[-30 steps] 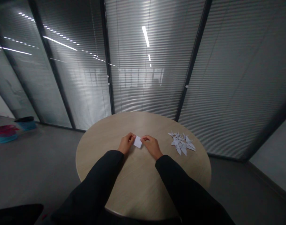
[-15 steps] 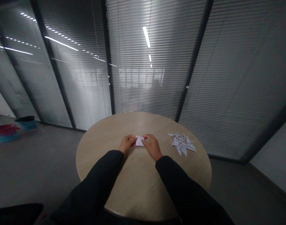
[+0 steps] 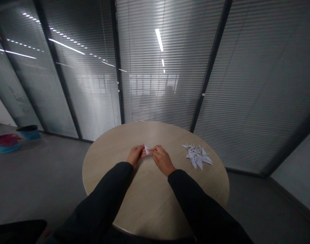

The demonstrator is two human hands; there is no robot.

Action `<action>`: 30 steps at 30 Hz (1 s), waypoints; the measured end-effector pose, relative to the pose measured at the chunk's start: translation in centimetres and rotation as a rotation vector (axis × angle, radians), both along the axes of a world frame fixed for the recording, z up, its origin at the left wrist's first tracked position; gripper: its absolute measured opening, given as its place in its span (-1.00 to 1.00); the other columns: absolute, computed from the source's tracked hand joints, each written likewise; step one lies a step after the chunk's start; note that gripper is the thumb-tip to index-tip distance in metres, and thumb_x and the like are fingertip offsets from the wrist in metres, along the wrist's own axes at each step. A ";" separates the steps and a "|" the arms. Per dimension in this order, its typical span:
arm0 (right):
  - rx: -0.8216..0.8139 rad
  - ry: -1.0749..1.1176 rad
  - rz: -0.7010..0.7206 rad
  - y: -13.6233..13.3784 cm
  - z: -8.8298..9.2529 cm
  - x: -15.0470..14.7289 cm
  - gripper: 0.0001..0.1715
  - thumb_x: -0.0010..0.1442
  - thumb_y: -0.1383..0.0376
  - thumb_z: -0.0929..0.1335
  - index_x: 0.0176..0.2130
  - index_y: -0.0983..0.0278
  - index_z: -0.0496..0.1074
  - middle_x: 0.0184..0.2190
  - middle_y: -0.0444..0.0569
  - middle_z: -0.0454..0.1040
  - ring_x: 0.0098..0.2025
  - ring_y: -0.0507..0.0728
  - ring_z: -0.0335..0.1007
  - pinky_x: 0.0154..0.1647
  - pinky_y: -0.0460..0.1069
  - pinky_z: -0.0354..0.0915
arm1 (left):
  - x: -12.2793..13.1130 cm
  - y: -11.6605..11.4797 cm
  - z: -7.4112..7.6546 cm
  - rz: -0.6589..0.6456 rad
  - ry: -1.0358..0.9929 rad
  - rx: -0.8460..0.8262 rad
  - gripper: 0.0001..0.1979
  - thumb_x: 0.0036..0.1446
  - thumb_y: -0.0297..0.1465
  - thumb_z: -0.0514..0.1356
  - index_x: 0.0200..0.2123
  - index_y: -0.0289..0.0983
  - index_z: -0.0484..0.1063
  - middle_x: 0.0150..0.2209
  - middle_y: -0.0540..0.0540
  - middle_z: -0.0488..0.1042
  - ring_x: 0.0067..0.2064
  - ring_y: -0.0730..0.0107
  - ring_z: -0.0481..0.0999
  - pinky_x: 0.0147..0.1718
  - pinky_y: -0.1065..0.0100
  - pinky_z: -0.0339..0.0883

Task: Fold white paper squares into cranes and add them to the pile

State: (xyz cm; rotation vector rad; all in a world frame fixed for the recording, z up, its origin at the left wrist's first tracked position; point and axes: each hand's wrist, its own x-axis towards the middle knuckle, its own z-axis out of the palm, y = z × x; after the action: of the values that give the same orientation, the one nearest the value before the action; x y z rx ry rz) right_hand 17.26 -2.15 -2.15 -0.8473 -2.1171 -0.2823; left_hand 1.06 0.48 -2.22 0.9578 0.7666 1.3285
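Observation:
A small white piece of paper [image 3: 147, 149] is pinched between both my hands over the middle of a round wooden table [image 3: 155, 200]. My left hand [image 3: 135, 155] grips its left side with closed fingers. My right hand [image 3: 162, 158] has its fingers pressed on the right side, folding it over. Only a narrow, pointed part of the paper shows between the fingertips. Both arms are in black sleeves.
A pile of several folded white paper shapes [image 3: 197, 155] lies on the table to the right of my right hand. Glass walls with blinds [image 3: 160, 67] stand behind the table. Red and blue bins [image 3: 7, 141] sit on the floor at far left.
The paper showed as a flat white rectangle between my hands; now it is folded smaller and narrower, and my right hand has moved left over it.

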 end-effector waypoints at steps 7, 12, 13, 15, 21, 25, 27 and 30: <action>-0.092 0.046 0.072 0.1 0.0 -0.1 -0.52 0.15 0.55 0.25 -0.03 0.17 0.49 -0.20 0.03 0.37 -0.08 0.16 0.30 -0.04 0.07 0.36 | -0.2 -0.3 0.3 0.069 0.038 0.034 -0.58 -0.38 -0.22 0.48 -0.49 -0.36 0.44 -0.53 -0.04 0.47 -0.49 0.49 0.46 -0.43 0.44 0.37; -0.350 0.428 0.107 0.8 -0.7 -0.4 -0.57 0.16 0.43 0.26 0.01 0.19 0.44 -0.13 0.01 0.40 -0.06 0.10 0.37 -0.01 0.05 0.34 | -0.4 -0.4 0.7 0.124 0.155 0.119 -0.56 -0.35 -0.15 0.44 -0.49 -0.34 0.43 -0.58 -0.01 0.45 -0.54 0.47 0.42 -0.48 0.40 0.32; -0.441 0.524 0.095 1.0 -0.9 -0.5 -0.59 0.17 0.36 0.28 0.03 0.21 0.41 -0.14 0.01 0.43 -0.11 0.09 0.40 -0.07 0.04 0.36 | -0.4 -0.4 0.8 0.125 0.183 0.141 -0.56 -0.34 -0.13 0.44 -0.49 -0.33 0.43 -0.60 -0.01 0.44 -0.55 0.47 0.41 -0.49 0.40 0.31; -0.615 0.653 0.075 1.5 -1.3 -0.4 -0.64 0.14 0.20 0.35 -0.06 0.25 0.42 -0.26 -0.02 0.50 -0.23 0.09 0.45 -0.16 0.02 0.38 | -0.3 -0.4 0.9 0.115 0.217 0.184 -0.55 -0.34 -0.11 0.43 -0.50 -0.33 0.42 -0.61 -0.01 0.45 -0.55 0.46 0.40 -0.49 0.39 0.29; -0.890 0.705 0.244 2.1 -1.6 0.2 -0.57 -0.02 -0.02 0.42 -0.41 0.31 0.46 -0.54 -0.06 0.52 -0.48 0.07 0.44 -0.35 -0.02 0.32 | -0.1 -0.5 0.9 0.100 0.242 0.240 -0.54 -0.34 -0.09 0.41 -0.49 -0.32 0.42 -0.55 -0.07 0.51 -0.52 0.46 0.41 -0.46 0.39 0.27; -0.935 0.738 0.294 1.9 -1.0 0.0 -0.51 -0.10 -0.07 0.45 -0.46 0.32 0.47 -0.57 -0.06 0.51 -0.54 0.06 0.42 -0.41 -0.03 0.31 | 0.0 -0.5 0.5 0.131 0.250 0.219 -0.55 -0.26 -0.05 0.35 -0.47 -0.30 0.38 -0.54 -0.04 0.48 -0.51 0.43 0.41 -0.48 0.39 0.25; -0.948 0.739 0.306 1.7 -0.7 -0.3 -0.50 -0.12 -0.07 0.46 -0.47 0.32 0.47 -0.58 -0.06 0.51 -0.57 0.05 0.41 -0.44 -0.04 0.30 | 0.1 -0.5 0.2 0.184 0.282 0.245 -0.59 -0.18 -0.05 0.30 -0.48 -0.28 0.36 -0.58 0.02 0.40 -0.53 0.44 0.37 -0.50 0.41 0.22; -0.990 0.767 0.333 1.4 -0.3 -0.8 -0.51 -0.15 -0.06 0.49 -0.48 0.32 0.47 -0.59 -0.06 0.52 -0.59 0.05 0.42 -0.46 -0.04 0.31 | 0.4 -0.5 -0.1 0.305 0.363 0.327 -0.66 -0.05 -0.09 0.23 -0.51 -0.26 0.32 -0.62 0.08 0.28 -0.55 0.48 0.28 -0.52 0.44 0.15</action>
State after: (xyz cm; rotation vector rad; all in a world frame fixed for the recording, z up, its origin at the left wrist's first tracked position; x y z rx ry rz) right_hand 16.50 -0.78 -2.42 -0.8913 -1.5260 1.1712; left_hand 1.44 0.00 -2.28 1.4102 1.0203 1.5983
